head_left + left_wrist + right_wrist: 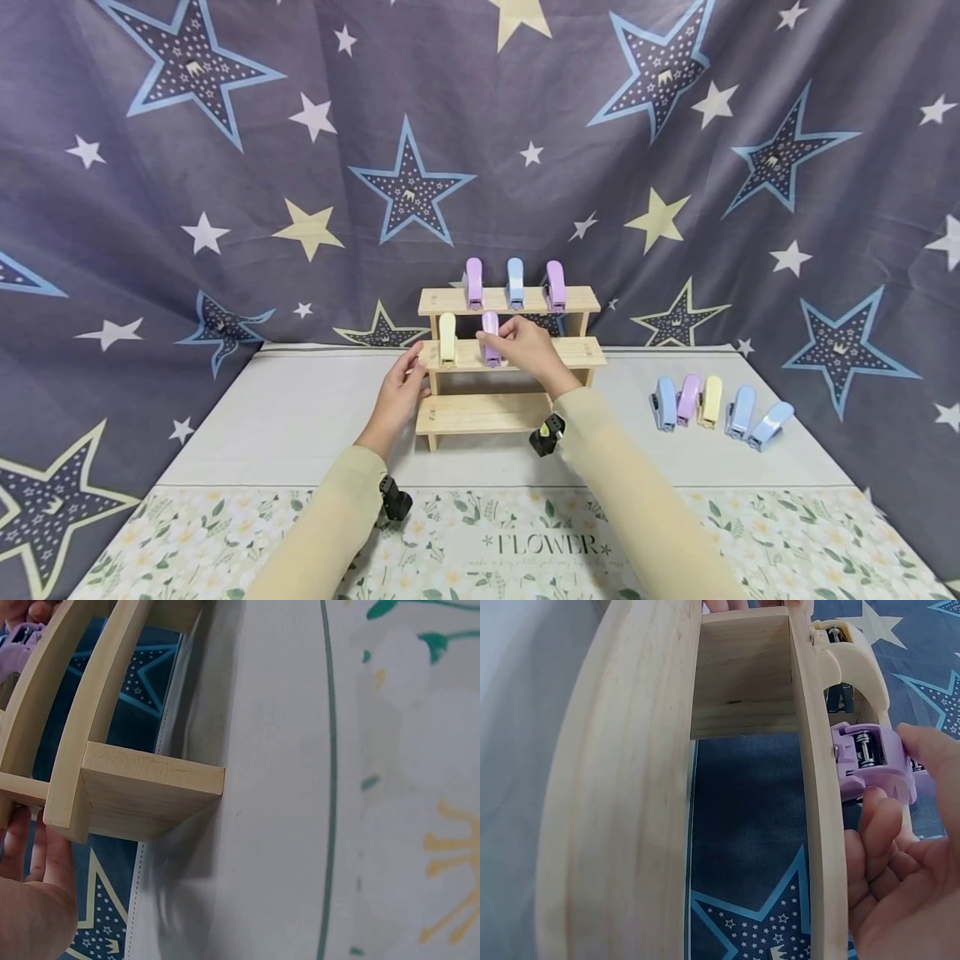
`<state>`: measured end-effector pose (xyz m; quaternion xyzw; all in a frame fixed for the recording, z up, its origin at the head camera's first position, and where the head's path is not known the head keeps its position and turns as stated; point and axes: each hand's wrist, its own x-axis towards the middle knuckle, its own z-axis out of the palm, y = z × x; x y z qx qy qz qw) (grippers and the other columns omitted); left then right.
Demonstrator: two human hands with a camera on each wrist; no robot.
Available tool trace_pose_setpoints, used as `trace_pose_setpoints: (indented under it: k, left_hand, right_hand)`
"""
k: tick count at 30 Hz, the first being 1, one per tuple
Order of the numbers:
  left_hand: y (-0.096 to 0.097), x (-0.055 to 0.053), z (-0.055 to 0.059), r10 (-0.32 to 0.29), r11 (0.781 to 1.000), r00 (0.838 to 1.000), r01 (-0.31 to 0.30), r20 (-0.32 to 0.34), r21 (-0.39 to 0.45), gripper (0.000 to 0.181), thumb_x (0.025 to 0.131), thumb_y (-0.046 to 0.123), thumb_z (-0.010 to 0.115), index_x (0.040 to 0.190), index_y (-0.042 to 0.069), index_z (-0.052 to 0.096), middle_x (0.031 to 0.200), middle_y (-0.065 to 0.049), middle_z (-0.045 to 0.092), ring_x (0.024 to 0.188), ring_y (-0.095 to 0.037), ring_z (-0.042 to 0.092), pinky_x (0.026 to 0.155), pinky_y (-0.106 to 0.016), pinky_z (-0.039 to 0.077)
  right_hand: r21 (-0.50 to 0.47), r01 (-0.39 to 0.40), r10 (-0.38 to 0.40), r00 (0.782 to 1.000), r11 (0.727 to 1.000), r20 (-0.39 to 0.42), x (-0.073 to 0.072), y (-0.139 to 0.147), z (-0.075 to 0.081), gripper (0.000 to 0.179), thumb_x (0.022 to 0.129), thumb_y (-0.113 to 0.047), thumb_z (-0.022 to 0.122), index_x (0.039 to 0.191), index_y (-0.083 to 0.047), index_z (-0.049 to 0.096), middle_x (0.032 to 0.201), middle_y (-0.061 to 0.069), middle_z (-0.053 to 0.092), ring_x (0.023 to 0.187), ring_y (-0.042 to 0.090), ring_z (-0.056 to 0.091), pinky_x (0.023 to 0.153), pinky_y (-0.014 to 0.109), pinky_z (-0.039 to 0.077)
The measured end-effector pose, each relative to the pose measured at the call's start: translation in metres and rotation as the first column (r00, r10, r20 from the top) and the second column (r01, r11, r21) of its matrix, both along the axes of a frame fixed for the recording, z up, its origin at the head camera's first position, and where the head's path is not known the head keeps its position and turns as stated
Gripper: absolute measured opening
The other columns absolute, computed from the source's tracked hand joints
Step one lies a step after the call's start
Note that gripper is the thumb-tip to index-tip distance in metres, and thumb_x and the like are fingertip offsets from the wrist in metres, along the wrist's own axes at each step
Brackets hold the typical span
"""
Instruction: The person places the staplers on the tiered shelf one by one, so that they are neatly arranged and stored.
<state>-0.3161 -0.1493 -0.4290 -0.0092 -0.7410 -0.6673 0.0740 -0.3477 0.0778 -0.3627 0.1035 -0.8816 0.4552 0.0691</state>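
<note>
A three-tier wooden display stand [487,413] stands at the middle of the table. My left hand [400,392] grips the left end of its middle tier; in the left wrist view the fingers [56,859] reach up against the wood. On the middle tier my right hand [531,348] pinches a purple stapler [491,337] between thumb and fingers, upright on the board. The right wrist view shows this purple stapler [870,757] with its spring side facing the camera. Just left of it stands a cream-yellow stapler [447,337].
On the top tier stand a purple stapler [474,283], a blue stapler [515,283] and another purple stapler [555,286]. Several more, including a yellow stapler [709,402], stand in a row on the table at right. A star-patterned curtain [405,75] hangs behind.
</note>
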Motion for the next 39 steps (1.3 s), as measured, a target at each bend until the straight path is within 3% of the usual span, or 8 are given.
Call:
trace_pose_setpoints:
  k: [16, 23, 34, 39]
  left_hand:
    - [0.0, 0.0, -0.002, 0.003, 1.0, 1.0, -0.003, -0.002, -0.014, 0.048, 0.108, 0.019, 0.044, 0.155, 0.013, 0.039, 0.136, -0.015, 0.048, 0.122, -0.031, 0.053, 0.096, -0.043, 0.054]
    - [0.0, 0.0, -0.002, 0.011, 0.999, 1.0, -0.011, -0.003, -0.035, 0.047, 0.108, 0.021, 0.044, 0.155, 0.014, 0.039, 0.136, -0.015, 0.049, 0.122, -0.03, 0.054, 0.095, -0.041, 0.055]
    - [-0.001, 0.0, -0.002, 0.013, 1.0, 1.0, -0.013, 0.004, -0.026, 0.047, 0.108, 0.021, 0.044, 0.155, 0.016, 0.04, 0.137, -0.015, 0.049, 0.123, -0.031, 0.054, 0.097, -0.043, 0.054]
    - [-0.002, 0.0, -0.001, 0.012, 1.0, 1.0, -0.012, 0.007, -0.027, 0.047, 0.108, 0.021, 0.044, 0.155, 0.016, 0.04, 0.137, -0.014, 0.049, 0.123, -0.03, 0.054, 0.096, -0.042, 0.054]
  right_hand:
    - [-0.014, -0.08, 0.08, 0.997, 0.997, 0.023, 0.01, 0.021, 0.003, 0.042, 0.092, -0.051, 0.068, 0.1, -0.01, 0.065, 0.082, 0.003, 0.065, 0.073, 0.018, 0.063, 0.062, 0.03, 0.049]
    - [-0.004, -0.12, 0.12, 0.993, 0.993, 0.006, 0.017, 0.043, 0.003, 0.038, 0.094, -0.046, 0.068, 0.102, -0.009, 0.065, 0.081, 0.003, 0.066, 0.073, 0.019, 0.064, 0.062, 0.029, 0.049]
    - [0.092, -0.108, 0.111, 0.993, 0.99, -0.028, 0.034, 0.079, 0.003, 0.034, 0.095, -0.04, 0.069, 0.104, -0.008, 0.065, 0.077, 0.005, 0.063, 0.066, 0.018, 0.06, 0.058, 0.03, 0.047]
    - [0.099, -0.112, 0.115, 0.993, 0.989, -0.024, 0.038, 0.103, -0.004, 0.034, 0.096, -0.039, 0.068, 0.105, -0.006, 0.064, 0.079, 0.012, 0.064, 0.067, 0.024, 0.062, 0.059, 0.031, 0.049]
